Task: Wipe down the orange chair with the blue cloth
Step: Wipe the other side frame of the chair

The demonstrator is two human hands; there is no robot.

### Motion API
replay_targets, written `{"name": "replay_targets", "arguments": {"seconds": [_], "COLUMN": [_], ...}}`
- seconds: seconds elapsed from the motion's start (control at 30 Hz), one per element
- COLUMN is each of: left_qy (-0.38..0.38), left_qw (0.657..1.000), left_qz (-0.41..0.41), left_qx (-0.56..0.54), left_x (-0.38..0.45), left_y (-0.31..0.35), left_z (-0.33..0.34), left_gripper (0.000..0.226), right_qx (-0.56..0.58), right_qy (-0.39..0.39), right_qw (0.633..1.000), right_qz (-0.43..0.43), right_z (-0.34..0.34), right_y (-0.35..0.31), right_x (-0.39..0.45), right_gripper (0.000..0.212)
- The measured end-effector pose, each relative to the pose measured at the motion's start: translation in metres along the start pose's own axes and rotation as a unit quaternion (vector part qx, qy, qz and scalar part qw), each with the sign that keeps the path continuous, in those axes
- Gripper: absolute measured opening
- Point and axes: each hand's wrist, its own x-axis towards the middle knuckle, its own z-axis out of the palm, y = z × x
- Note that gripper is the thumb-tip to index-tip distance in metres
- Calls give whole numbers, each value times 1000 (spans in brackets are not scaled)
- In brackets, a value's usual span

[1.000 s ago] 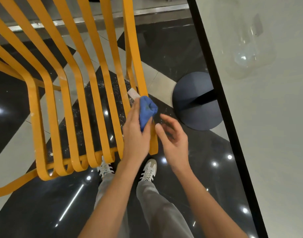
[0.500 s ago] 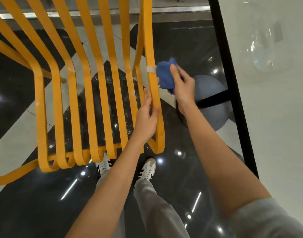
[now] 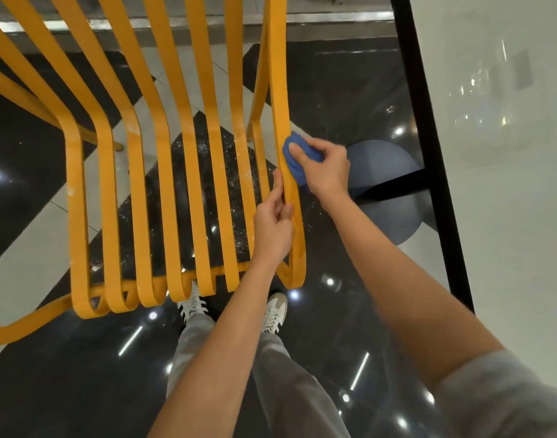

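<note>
No readable text, labels, brands or numbers showing anywhere in frame.

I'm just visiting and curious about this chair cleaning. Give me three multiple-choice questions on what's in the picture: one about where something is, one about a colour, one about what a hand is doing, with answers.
1. Where is the blue cloth?
A. on the floor
B. against the chair's rightmost slat
C. draped over a shoe

2. What colour is the chair?
A. orange
B. green
C. white

3. What is the left hand doing?
A. hanging free
B. holding the cloth
C. gripping the rightmost slat

Answers: 1 B, the right hand presses the cloth to that slat's outer edge. 2 A, every slat is orange. 3 C, its fingers and thumb close on the slat below the cloth.
</note>
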Motion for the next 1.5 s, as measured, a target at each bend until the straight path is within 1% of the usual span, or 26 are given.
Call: {"name": "replay_targets", "arguments": {"seconds": [0.07, 0.13, 0.27, 0.33, 0.37, 0.43, 0.5, 0.53, 0.6, 0.67, 0.73, 0.83, 0.93, 1.03, 1.1, 1.13, 1.23, 1.27, 1.37, 1.43, 1.5], "left_qy": [-2, -11, -25, -29, -29, -38, -46, -53, -51, -33, -16, -19, -17, -7, -7, -9, -6, -5, -3, -1, 2], "left_qw": [1000, 1000, 1000, 999, 999, 997, 989, 982, 972, 974, 986, 994, 991, 990, 993, 995, 998, 998, 999, 999, 999], "left_qz": [-1, 0, 10, 5, 1, -16, -40, -56, -88, -103, -88, -58, -70, -92, -83, -73, -50, -45, -37, -39, -41], "left_qx": [-7, -6, -11, -19, -28, -66, -135, -172, -211, -198, -138, -88, -109, -106, -81, -68, -45, -38, -21, -20, -22], "left_x": [0, 3, 1, 1, 1, 3, 3, 4, 6, 6, 6, 2, 5, 9, 9, 7, 5, 5, 5, 3, 2], "left_y": [-1, -4, -1, 0, 1, 1, 5, 6, 9, 9, 8, 6, 4, 4, 5, 6, 6, 6, 5, 7, 7], "left_z": [-2, -5, -5, -7, -8, -10, -13, -13, -15, -15, -12, -10, -13, -14, -13, -13, -14, -15, -15, -14, -13], "left_gripper": [65, 64, 63, 62, 60, 55, 52, 50, 46, 44, 45, 48, 47, 48, 52, 54, 59, 60, 60, 59, 58], "right_qx": [-12, -11, -6, 10, 16, 13, 9, 1, -18, -40, -43, -44, -43, 1, 20, 35, 105, 117, 131, 143, 128], "right_qy": [15, 12, -36, -53, -54, -45, -37, -30, -14, -5, 7, 31, 50, 50, 46, 47, 78, 86, 89, 88, 84], "right_qw": [1000, 1000, 999, 998, 998, 999, 999, 1000, 1000, 999, 999, 999, 998, 996, 992, 992, 990, 989, 985, 985, 988], "right_qz": [-2, 0, 22, 27, 30, 22, 4, -3, 2, 11, 4, -5, -16, -70, -112, -111, -43, -39, -70, -49, -31], "right_z": [9, 10, -15, -23, -21, -14, -8, -7, -13, -24, -27, -17, -7, -12, -21, -25, -24, -20, -9, -10, -13], "right_y": [-15, -16, 19, 29, 27, 17, 8, 10, 30, 52, 61, 53, 48, 70, 90, 100, 108, 105, 105, 115, 117], "right_x": [19, 23, -33, -48, -40, -18, -10, -17, -50, -95, -118, -94, -81, -127, -161, -167, -157, -155, -173, -186, -179], "right_gripper": [37, 38, 23, 23, 25, 29, 29, 29, 34, 37, 37, 37, 39, 36, 36, 36, 32, 32, 35, 31, 27]}}
